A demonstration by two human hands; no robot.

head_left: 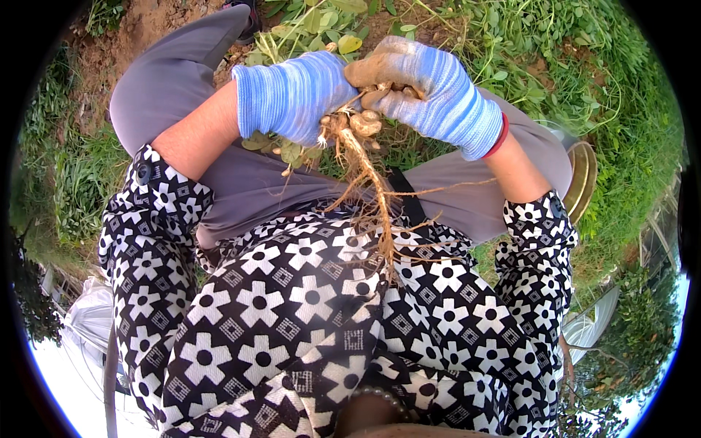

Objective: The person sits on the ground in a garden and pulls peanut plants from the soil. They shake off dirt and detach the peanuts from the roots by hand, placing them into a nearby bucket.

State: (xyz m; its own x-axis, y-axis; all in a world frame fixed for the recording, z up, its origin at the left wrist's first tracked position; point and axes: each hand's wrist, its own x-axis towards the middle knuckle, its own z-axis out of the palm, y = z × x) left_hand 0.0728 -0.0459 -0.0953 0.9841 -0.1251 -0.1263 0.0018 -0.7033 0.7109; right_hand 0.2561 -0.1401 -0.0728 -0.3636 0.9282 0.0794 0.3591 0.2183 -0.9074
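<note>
Both my hands wear blue-and-white striped knit gloves, browned with soil at the right fingers. My left hand [303, 95] is closed round a peanut plant [371, 171] just by its root crown. The pale, branching root hangs toward my chest, with thin side roots spreading from it. Several peanut pods [364, 124] cluster at the crown, below my gloved fingers. Close against the left one, my right hand [434, 91] has its thumb and fingers curled together on peanuts by the crown. The gloves partly hide these pods. Some leaves of the plant [290, 152] show beneath my left wrist.
Cut leafy plants [504, 36] lie on the grass ahead and to the right. Bare reddish soil [157, 29] shows at the far left. A round, metal-looking rim [582, 182] stands beside my right knee. My grey-trousered legs [164, 87] are bent on both sides.
</note>
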